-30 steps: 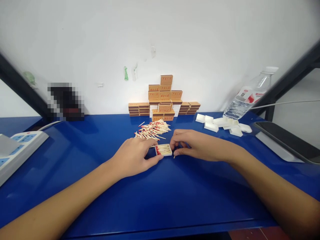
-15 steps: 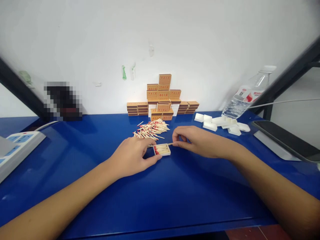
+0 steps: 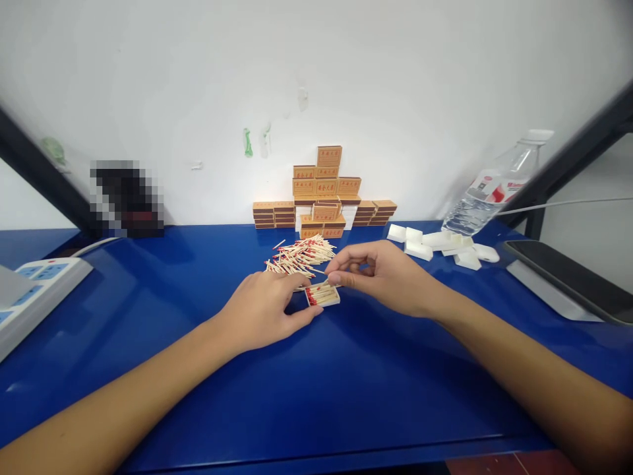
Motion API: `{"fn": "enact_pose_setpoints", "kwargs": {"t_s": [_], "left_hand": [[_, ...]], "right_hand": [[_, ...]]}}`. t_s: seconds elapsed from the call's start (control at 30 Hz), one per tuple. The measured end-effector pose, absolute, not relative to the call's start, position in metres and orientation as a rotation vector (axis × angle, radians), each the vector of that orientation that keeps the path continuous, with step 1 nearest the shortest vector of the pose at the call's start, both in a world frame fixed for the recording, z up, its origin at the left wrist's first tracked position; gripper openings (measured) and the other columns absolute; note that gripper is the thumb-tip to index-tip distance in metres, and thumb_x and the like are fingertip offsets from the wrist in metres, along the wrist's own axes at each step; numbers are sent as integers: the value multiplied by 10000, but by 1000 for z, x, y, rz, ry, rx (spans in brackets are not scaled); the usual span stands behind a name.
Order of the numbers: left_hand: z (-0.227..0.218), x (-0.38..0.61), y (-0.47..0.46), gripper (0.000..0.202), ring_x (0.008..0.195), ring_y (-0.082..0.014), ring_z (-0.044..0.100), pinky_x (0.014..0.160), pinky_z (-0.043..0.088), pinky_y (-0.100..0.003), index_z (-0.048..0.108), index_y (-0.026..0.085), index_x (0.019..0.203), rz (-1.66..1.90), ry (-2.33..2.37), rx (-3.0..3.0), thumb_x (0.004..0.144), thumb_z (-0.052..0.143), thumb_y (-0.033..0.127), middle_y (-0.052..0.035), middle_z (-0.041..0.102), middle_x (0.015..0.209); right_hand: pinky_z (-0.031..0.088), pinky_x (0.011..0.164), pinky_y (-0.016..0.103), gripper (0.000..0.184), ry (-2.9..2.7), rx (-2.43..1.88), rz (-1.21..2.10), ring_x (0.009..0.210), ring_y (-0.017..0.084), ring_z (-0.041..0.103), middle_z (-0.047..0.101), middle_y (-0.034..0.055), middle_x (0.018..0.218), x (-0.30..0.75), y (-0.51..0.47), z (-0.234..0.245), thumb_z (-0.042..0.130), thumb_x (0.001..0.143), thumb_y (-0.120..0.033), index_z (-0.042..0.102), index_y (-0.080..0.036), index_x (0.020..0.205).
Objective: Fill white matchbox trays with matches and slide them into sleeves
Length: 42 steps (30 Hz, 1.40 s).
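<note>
On the blue table my left hand (image 3: pixel 262 310) grips a small white matchbox tray (image 3: pixel 332 303), thumb along the near side and fingers at the far side. Matches (image 3: pixel 321 296) lie lengthwise in it, red heads towards the left. Above the tray's far right part, the thumb and fingertips of my right hand (image 3: pixel 386 278) are pinched on a match, mostly hidden by the fingers. Just beyond both hands spreads a loose heap of red-tipped matches (image 3: pixel 305 254).
Stacked orange matchboxes (image 3: pixel 326 188) stand against the wall behind the heap. Several white trays (image 3: pixel 418 249) lie at right, near a water bottle (image 3: pixel 489 188) and a phone (image 3: pixel 568 277) on a white block. A power strip (image 3: pixel 47 290) sits at left.
My right hand has moved left with the match, from beside the tray's right end to above the tray. My left hand keeps its hold on the tray.
</note>
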<state>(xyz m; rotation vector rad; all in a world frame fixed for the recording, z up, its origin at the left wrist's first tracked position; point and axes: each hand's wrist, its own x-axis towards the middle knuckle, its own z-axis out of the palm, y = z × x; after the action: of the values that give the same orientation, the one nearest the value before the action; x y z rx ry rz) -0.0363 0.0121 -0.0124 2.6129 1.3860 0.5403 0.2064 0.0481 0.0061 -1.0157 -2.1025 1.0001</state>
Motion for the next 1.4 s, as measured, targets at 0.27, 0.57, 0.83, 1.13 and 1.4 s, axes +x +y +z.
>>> {"fn": "enact_pose_setpoints", "kwargs": {"t_s": [0.27,0.57,0.83,1.13,1.4], "left_hand": [[-11,-35,11,360,517,-135,506,554,309,-284,736,228,1090,507,1409,2597,947,615,535,43,549,573],[-14,-35,13,357,526,-143,511,559,304,-284,734,224,1073,497,1392,2608,951,618,540,38,553,577],[-11,-35,11,310,519,-132,515,555,317,-279,727,231,1104,456,1338,2625,946,648,485,47,554,586],[-10,-34,5,304,546,-125,549,555,375,-263,740,236,1089,446,1128,2599,914,684,478,41,603,620],[-12,-35,7,344,582,-140,576,582,391,-278,732,215,1127,407,1164,2637,938,655,492,27,615,650]], "right_hand": [[346,615,301,210,-2229,-1079,931,648,128,445,675,9,798,203,50,-1,710,931,-404,800,-214,919],[419,693,298,117,-2389,-1062,773,771,155,537,640,30,917,206,46,-5,678,918,-280,771,-211,905],[423,705,297,118,-2438,-1011,646,786,161,554,643,36,924,208,46,1,641,953,-267,740,-211,918],[440,752,314,94,-2585,-976,609,833,176,573,643,44,981,221,60,-3,674,944,-280,737,-223,983],[435,735,307,97,-2590,-1027,621,835,174,552,600,44,968,215,56,-8,606,996,-252,677,-199,958]]}}
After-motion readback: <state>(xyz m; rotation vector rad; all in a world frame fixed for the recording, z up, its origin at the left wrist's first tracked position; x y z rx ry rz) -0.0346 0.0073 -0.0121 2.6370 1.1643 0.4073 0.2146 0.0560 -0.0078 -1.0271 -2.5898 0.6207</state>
